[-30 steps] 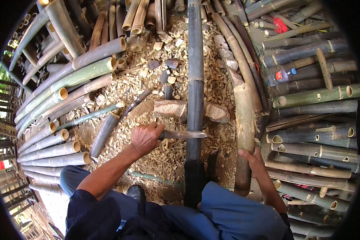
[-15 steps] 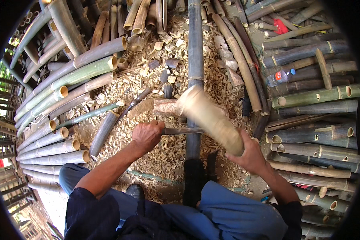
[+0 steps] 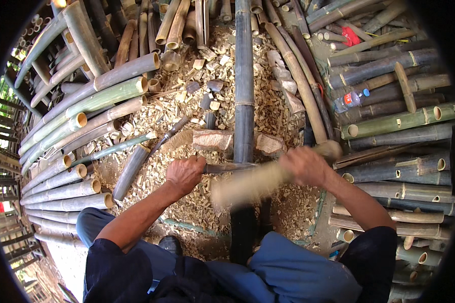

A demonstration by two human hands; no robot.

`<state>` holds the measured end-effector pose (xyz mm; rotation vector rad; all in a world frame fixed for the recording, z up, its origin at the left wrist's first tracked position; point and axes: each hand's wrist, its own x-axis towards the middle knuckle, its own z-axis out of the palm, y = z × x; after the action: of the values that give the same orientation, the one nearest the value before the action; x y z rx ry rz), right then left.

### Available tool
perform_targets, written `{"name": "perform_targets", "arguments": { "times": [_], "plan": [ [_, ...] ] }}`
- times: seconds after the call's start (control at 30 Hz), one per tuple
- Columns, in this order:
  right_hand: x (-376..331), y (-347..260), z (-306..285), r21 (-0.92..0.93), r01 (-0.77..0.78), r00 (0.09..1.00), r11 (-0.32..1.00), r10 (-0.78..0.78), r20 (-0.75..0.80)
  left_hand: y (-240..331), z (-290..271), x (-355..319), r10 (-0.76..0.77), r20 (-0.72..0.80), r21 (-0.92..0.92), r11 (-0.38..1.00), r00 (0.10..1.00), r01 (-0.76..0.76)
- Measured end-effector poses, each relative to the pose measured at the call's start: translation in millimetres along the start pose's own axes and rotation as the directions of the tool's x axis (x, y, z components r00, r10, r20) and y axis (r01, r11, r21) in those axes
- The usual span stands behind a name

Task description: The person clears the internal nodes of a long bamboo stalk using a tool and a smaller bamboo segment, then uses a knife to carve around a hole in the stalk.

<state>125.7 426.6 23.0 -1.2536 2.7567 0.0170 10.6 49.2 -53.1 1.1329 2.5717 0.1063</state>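
Both hands work at the middle of the view: the left hand (image 3: pixel 185 173) is closed around the handle of a blade (image 3: pixel 227 167) that lies crosswise against a dark bamboo pole (image 3: pixel 244 86), and the right hand (image 3: pixel 304 165) is closed around a pale wooden mallet (image 3: pixel 255 183), which shows as a motion blur slanting from the hand down toward the left, just below the blade. Around them the largest things are the stacks of bamboo: a bank of green and tan poles (image 3: pixel 86 106) fans out on the left with cut ends facing the middle, and a heap of darker poles (image 3: pixel 394 121) lies on the right. The dark bamboo pole runs straight from the top edge down to the person's lap, between the blue-trousered knees (image 3: pixel 298 267). The ground (image 3: pixel 187 101) is thick with pale chips and offcuts. A wooden block (image 3: pixel 213 139) sits just left of the pole, touching it, with a second chunk (image 3: pixel 269 144) just to the right. A short grey bamboo length (image 3: pixel 130 171) lies left of the left hand, near a thin dark tool (image 3: pixel 169 134) that slants across the chips. Smallest of all, a plastic bottle (image 3: pixel 350 100) with a blue cap rests among the poles on the right.
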Motion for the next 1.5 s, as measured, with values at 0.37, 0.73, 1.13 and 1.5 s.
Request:
{"name": "perform_targets", "arguments": {
  "times": [0.37, 0.73, 1.13, 1.5],
  "plan": [
    [25, -10, -19, -0.145, -0.272, 0.934, 0.951, 0.297, 0.199, -3, -2, 6, -0.016, 0.03, 0.011, 1.0, 0.999, 0.016],
    [26, -22, -18, 0.13, -0.198, 0.975, 0.972, 0.181, 0.131, -9, 9, 5, -0.007, -0.044, -0.005, 1.0, 0.999, 0.007],
    [-1, -30, -32, 0.235, -0.322, 0.946, 0.917, 0.301, 0.125, -8, -18, -11, 0.155, 0.015, -0.206, 0.967, 0.988, -0.148],
    [-10, -55, -36, 0.912, -0.41, 0.402, 0.004, 0.898, 0.177, -55, -62, 86, 0.148, 0.134, -0.248, 0.962, 0.98, -0.111]
  ]
}}
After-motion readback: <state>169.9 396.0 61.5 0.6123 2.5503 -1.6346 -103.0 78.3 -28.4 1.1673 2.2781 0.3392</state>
